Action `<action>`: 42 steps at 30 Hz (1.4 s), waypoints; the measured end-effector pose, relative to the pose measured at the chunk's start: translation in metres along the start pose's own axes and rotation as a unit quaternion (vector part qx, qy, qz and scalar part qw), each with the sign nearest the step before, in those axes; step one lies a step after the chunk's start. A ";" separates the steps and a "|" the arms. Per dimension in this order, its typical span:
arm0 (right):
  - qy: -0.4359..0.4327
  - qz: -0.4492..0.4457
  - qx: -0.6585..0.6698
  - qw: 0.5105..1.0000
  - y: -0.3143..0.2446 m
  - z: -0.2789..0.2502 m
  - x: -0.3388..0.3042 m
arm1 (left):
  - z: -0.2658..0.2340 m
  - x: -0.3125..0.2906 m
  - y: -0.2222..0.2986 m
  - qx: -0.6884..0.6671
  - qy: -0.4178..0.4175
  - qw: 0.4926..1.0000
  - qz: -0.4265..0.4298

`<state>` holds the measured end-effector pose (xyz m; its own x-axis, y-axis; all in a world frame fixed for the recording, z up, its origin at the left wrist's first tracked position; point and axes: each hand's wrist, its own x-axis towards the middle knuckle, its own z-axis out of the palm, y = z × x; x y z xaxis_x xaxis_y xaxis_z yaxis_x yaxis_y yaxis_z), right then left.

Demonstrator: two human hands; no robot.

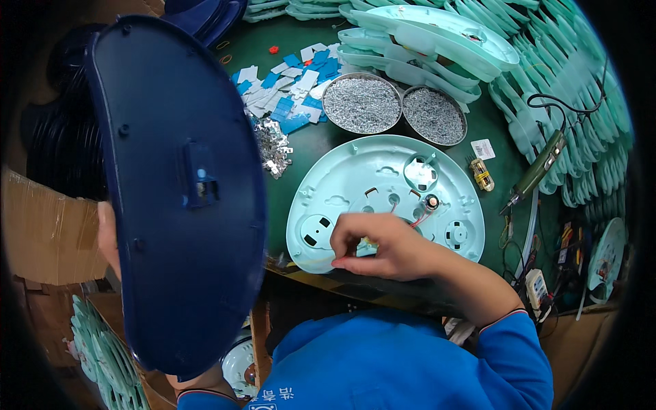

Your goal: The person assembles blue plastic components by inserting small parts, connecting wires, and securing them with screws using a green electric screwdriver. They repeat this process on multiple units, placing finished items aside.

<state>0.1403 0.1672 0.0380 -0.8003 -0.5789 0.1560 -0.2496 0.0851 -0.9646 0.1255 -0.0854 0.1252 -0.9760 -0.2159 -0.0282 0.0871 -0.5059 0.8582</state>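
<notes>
At nine o'clock, the left hand [108,236] gripped the navy cover [164,260] by its edge, seemingly keeping the mint shell [342,167] on the desk [309,147] reachable. At the shell's seven o'clock, the right hand [372,246] curled nearly closed; I couldn't tell around what.

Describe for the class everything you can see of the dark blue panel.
The dark blue panel looks like smooth moulded plastic, long and broad, its right edge bowed, with a raised rim. Small round posts stand on the face, and near its middle is a roughly rectangular fitting with a pale spot. It is held up, its length running up and down the view; the left hand's fingers touch its left edge, the grip mostly hidden.
</notes>
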 end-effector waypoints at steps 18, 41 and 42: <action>0.286 -0.132 -0.234 0.920 -0.002 0.009 0.027 | 0.010 -0.022 -0.060 0.028 -0.214 0.947 -0.239; 0.279 -0.137 -0.168 0.936 0.007 0.012 0.012 | 0.003 -0.005 -0.072 0.161 -0.285 0.934 -0.142; 0.300 -0.132 -0.138 0.935 0.010 0.015 0.012 | 0.004 -0.006 -0.070 0.161 -0.274 0.937 -0.143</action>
<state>0.1363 0.1490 0.0270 -0.8320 -0.0582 0.5517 -0.5464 0.2582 -0.7967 0.1249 -0.0454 0.0672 -0.9139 0.3958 -0.0898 -0.1733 -0.1806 0.9682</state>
